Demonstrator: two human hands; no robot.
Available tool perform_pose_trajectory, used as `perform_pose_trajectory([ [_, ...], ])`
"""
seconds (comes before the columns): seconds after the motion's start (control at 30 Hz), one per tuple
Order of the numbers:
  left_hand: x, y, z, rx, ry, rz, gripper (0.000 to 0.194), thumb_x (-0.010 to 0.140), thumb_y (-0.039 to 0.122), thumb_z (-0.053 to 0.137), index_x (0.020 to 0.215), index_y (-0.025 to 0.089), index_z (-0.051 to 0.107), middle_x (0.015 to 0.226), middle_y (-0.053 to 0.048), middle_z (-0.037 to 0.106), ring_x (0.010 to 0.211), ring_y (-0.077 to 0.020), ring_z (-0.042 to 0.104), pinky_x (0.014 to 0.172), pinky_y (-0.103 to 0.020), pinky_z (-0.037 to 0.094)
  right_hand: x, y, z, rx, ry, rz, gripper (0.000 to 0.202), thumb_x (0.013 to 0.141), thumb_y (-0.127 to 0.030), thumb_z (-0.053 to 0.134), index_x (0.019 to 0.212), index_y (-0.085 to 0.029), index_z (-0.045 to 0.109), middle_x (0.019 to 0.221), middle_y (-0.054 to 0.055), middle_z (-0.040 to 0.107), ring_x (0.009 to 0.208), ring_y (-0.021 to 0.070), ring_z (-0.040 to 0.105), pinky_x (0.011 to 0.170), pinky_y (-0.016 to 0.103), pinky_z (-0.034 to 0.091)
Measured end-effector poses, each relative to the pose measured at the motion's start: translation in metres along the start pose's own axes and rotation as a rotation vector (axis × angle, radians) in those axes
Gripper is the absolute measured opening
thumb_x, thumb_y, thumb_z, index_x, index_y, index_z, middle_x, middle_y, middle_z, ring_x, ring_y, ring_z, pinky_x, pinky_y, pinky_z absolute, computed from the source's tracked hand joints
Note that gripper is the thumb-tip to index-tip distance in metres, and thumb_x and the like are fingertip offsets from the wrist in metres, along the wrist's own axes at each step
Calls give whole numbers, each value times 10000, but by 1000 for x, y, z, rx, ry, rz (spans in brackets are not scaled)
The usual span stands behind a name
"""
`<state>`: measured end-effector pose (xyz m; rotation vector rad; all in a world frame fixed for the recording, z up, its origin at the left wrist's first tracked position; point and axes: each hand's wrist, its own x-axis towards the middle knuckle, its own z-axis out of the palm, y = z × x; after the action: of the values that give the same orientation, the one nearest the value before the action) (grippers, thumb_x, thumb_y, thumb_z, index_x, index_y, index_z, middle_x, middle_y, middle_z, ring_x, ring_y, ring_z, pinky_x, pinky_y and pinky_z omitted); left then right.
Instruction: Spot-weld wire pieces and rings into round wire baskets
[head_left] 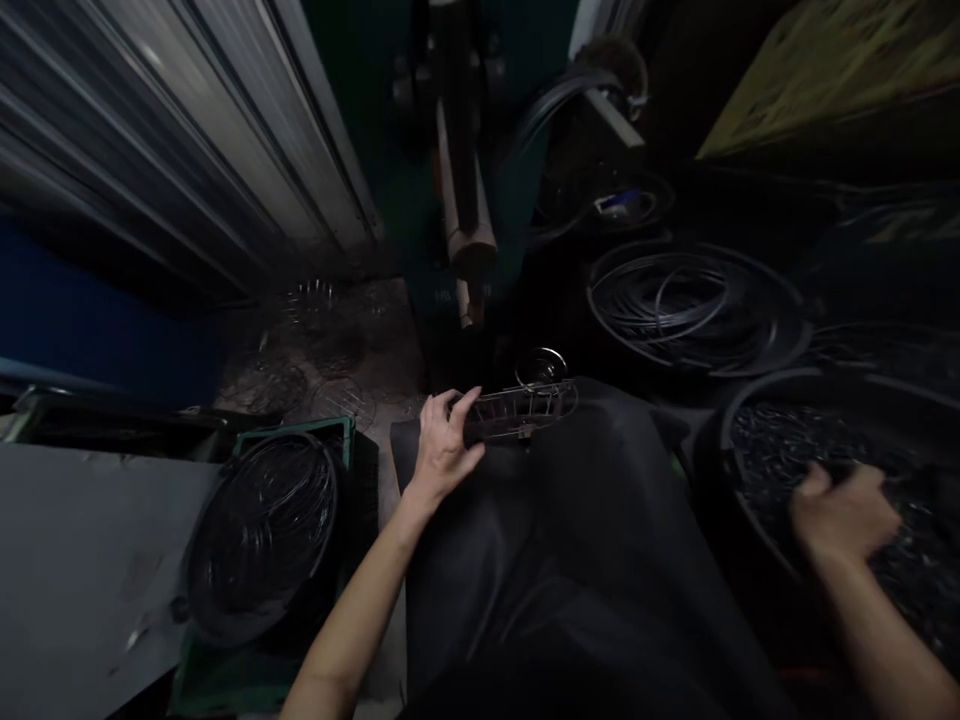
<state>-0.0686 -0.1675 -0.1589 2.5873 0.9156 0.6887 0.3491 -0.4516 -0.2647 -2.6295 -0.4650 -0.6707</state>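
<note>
My left hand [444, 448] grips the left end of a small wire frame [529, 410], two thin wire rims joined by short cross wires, with thumb and fingers around it. The frame rests over the dark apron [540, 540] on my lap, below the machine's copper-coloured electrode tip [469, 300]. My right hand [846, 510] is over a black tub filled with small dark metal pieces [780, 440]. Motion blurs its fingers, which point down into the pieces, and whether they hold any is hidden.
Behind that tub stands another black tub with coiled wire rings [675, 305]. On my left, a black basin of wire rings [262, 520] sits on a green crate [352, 440]. Loose wire parts [337, 400] lie on the floor by a corrugated metal wall [187, 110].
</note>
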Motion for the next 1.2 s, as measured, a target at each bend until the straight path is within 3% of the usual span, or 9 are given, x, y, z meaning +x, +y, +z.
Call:
perform_pose_trajectory([
  [0.1, 0, 9, 14, 41, -176, -3, 819, 662, 174, 677, 1390, 243, 307, 1210, -106, 397, 1114, -270, 439, 973, -456, 412, 8, -26, -29, -50, -4, 151, 697, 654, -653, 422, 902, -44, 652, 713, 293, 594, 743, 421, 610, 580, 503, 388],
  [0.2, 4, 13, 29, 90, -329, 38, 848, 680, 148, 669, 1417, 245, 261, 1246, -120, 389, 1145, -282, 422, 994, -480, 384, -5, -68, -68, 165, 32, -85, 568, 735, -566, 460, 944, -74, 654, 861, 241, 651, 839, 337, 642, 723, 443, 466],
  [0.3, 9, 16, 35, 98, -394, 61, 873, 682, 88, 634, 1431, 246, 214, 1320, -130, 356, 1211, -287, 379, 1038, -506, 341, -41, -111, -90, 405, -169, -293, 395, 826, -477, 481, 937, -154, 680, 918, 136, 692, 837, 225, 658, 759, 326, 491],
  [0.47, 13, 21, 33, 78, -380, 66, 787, 700, 63, 586, 1402, 212, 262, 1332, -125, 391, 1212, -266, 392, 1040, -471, 360, -94, -134, -76, 604, -437, -191, 367, 836, -508, 497, 860, -198, 693, 861, 50, 708, 764, 191, 662, 723, 304, 510],
  [0.57, 13, 17, 33, 82, -384, 87, 781, 714, 49, 554, 1411, 216, 243, 1317, -110, 422, 1198, -252, 412, 1037, -461, 369, -97, -132, -69, 652, -498, -103, 366, 828, -514, 514, 887, -208, 706, 879, 41, 707, 757, 189, 658, 728, 312, 511],
  [0.67, 11, 12, 32, 52, -378, 97, 755, 715, 55, 559, 1399, 205, 276, 1307, -105, 443, 1167, -239, 439, 1003, -418, 410, -92, -146, -82, 724, -609, -116, 366, 821, -515, 532, 931, -219, 717, 906, 43, 701, 746, 179, 650, 707, 304, 510],
  [0.8, 11, 12, 24, -13, -313, 87, 682, 716, 79, 583, 1347, 198, 354, 1297, -96, 476, 1176, -232, 453, 992, -394, 425, -91, -193, -109, 858, -852, 27, 361, 746, -504, 651, 944, -209, 716, 820, 37, 688, 577, 133, 597, 544, 255, 489],
  [0.93, 16, 20, 12, -21, -237, 78, 639, 713, 80, 587, 1312, 176, 387, 1311, -96, 490, 1203, -229, 453, 1016, -387, 409, -93, -246, -114, 979, -1039, 96, 363, 729, -499, 670, 905, -183, 700, 678, 19, 662, 538, 130, 586, 515, 237, 477],
  [1.2, 28, 28, -6, 84, -102, 97, 592, 710, 47, 539, 1275, 176, 422, 1270, -87, 533, 1169, -221, 487, 990, -386, 424, -91, -298, -101, 1028, -1013, 28, 310, 730, -466, 646, 852, -183, 678, 716, 25, 683, 610, 170, 638, 583, 270, 507],
])
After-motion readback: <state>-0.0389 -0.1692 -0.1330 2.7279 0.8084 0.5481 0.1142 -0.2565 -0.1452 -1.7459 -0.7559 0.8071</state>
